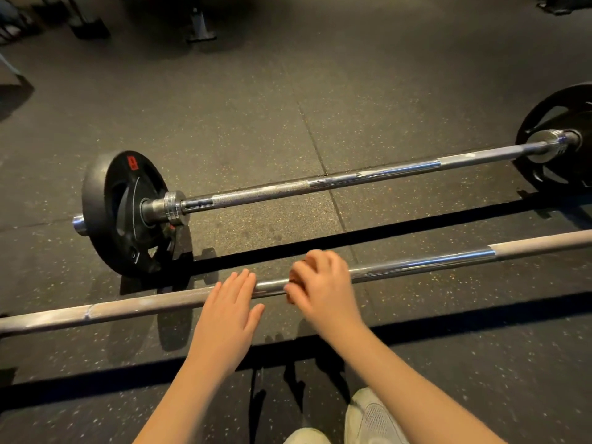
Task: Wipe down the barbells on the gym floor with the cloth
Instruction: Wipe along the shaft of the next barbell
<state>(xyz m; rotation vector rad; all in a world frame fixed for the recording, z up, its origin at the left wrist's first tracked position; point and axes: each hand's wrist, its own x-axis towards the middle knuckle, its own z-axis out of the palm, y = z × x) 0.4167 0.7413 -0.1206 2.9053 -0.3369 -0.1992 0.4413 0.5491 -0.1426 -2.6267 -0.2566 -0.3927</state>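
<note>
While R hand (pixel 323 283) grips cloth (pixel 293 277) on bar (pixel 416 262) | L hand (pixel 229 302) flat | label (pixel 132 162) illegible

Right hand (pixel 320 283) grips cloth (pixel 292 278) on near bar (pixel 416 263); left hand (pixel 230 302) flat beside, touching bar.

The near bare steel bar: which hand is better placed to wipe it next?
Right hand: its fingers curl round the orange-brown cloth on the near bare steel bar. The left hand only rests flat there.
</note>
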